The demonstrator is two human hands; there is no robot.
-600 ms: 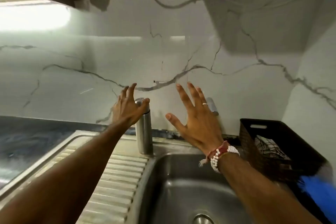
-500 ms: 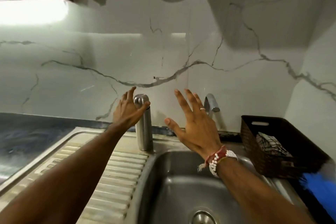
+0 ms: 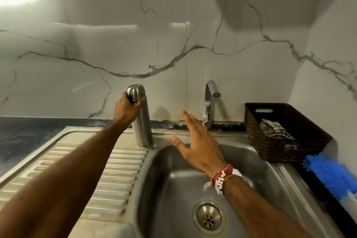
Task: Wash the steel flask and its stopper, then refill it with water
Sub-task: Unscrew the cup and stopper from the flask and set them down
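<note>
Steel flask [image 3: 142,121] stands upright at the draining board's [image 3: 116,170] back right corner, beside the sink [image 3: 231,138]; left hand [image 3: 125,110] curls round its upper part, while right hand [image 3: 199,147], fingers spread and empty, hovers just right of it.

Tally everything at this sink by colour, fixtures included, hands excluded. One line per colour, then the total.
Silver metal: 3 (tall cylindrical steel flask, curved chrome tap, stainless steel sink)
Brown: 1 (dark brown woven basket)
Blue: 1 (blue bristled brush)
Black and white: 1 (black-and-white patterned cloth, lying in the basket)
Total: 6
</note>
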